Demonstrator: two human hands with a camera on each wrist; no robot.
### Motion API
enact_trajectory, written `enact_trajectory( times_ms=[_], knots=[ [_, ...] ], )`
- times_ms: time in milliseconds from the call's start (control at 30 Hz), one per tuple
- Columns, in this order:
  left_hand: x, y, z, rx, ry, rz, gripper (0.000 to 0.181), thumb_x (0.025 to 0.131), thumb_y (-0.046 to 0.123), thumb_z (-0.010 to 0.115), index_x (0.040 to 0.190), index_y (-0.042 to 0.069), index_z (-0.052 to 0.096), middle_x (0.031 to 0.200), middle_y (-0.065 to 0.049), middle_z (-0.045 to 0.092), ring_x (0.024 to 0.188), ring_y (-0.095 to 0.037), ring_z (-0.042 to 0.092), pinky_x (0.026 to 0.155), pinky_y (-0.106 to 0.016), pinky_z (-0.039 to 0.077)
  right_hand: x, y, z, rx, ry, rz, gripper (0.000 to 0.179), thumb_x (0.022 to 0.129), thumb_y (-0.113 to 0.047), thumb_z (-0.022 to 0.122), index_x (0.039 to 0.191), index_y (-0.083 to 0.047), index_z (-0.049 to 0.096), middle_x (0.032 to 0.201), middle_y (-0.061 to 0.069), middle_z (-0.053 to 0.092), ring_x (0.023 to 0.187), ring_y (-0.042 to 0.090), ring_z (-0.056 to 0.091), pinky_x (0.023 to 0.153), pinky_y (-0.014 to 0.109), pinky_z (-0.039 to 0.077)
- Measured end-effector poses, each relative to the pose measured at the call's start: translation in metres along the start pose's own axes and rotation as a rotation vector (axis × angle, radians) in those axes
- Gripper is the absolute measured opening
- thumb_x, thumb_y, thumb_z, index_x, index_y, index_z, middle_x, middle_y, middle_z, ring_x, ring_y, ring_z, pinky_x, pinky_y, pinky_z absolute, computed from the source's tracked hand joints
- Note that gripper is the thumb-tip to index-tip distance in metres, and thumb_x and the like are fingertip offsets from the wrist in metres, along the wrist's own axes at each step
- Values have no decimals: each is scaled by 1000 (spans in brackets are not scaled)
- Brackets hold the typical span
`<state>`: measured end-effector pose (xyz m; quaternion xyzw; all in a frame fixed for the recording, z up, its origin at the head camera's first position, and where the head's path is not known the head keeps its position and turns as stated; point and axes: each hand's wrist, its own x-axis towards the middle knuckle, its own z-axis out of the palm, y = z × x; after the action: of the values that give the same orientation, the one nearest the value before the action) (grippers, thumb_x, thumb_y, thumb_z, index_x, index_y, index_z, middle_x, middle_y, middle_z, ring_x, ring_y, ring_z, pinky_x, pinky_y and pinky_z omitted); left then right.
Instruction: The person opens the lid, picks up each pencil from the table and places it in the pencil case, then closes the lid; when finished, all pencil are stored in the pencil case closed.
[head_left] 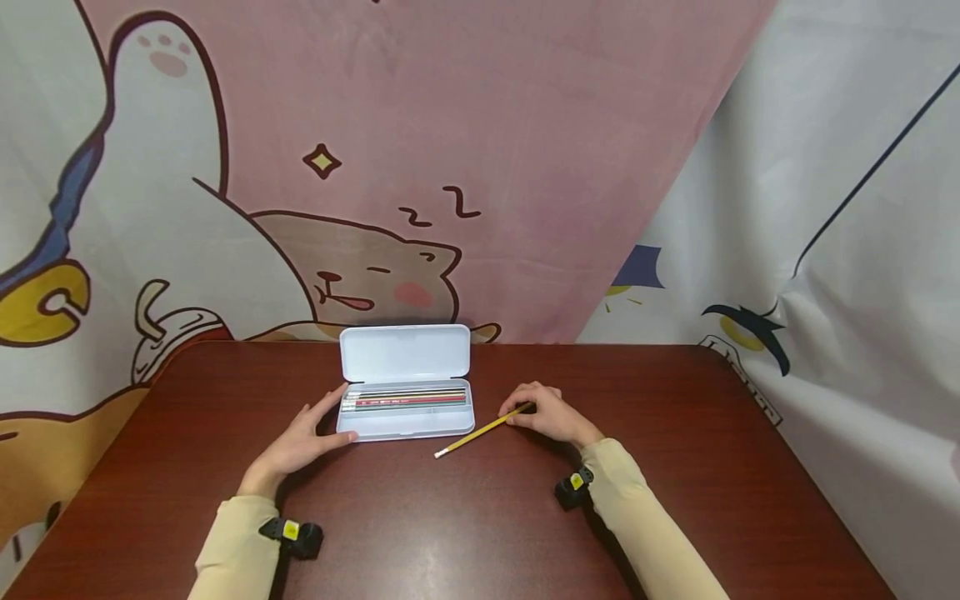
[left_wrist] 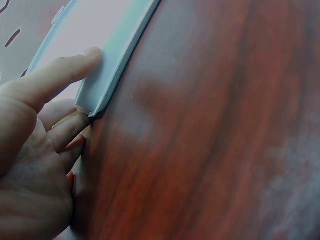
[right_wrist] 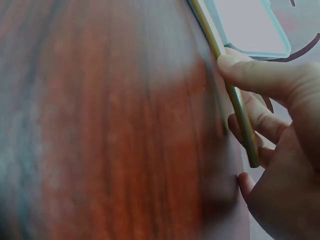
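A white pencil case [head_left: 405,425] lies open, its lid [head_left: 405,354] tilted up at the back. Several pencils [head_left: 405,399] in dark, red and green lie side by side inside. My left hand [head_left: 300,442] holds the case's left end, thumb at the front rim and fingers at the end wall, as the left wrist view shows. Between thumb and fingers, my right hand [head_left: 543,412] pinches a yellow pencil [head_left: 480,432] just right of the case. Its white eraser end points left toward the front of the case; the flat other end [right_wrist: 254,162] shows below the fingers.
The brown wooden table [head_left: 442,525] carries the case near its back edge. Behind it hangs a cartoon-printed cloth [head_left: 562,167]. Each sleeved wrist wears a small black camera, one at the left wrist [head_left: 303,540] and one at the right [head_left: 572,492].
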<state>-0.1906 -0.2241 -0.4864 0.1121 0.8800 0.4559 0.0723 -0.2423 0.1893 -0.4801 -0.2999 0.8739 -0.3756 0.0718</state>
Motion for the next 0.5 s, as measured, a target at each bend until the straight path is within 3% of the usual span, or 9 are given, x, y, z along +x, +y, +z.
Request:
enact_trajectory(
  times_ms=[400, 500],
  knots=[
    [0, 1, 0, 5, -3, -13, 89, 82, 32, 75, 152, 7, 26, 152, -31, 19, 139, -52, 7, 109, -65, -3, -1, 0, 1, 106, 53, -45, 14, 87, -10, 72, 95, -22, 74, 94, -10, 65, 95, 14, 56, 86, 42, 37],
    [0, 1, 0, 4, -4, -17, 89, 82, 33, 75, 152, 7, 26, 153, -31, 19, 139, -52, 7, 109, -65, -3, 1, -2, 1, 105, 81, -47, 14, 87, -10, 72, 95, -21, 75, 92, -11, 65, 94, 13, 56, 87, 43, 33]
  ],
)
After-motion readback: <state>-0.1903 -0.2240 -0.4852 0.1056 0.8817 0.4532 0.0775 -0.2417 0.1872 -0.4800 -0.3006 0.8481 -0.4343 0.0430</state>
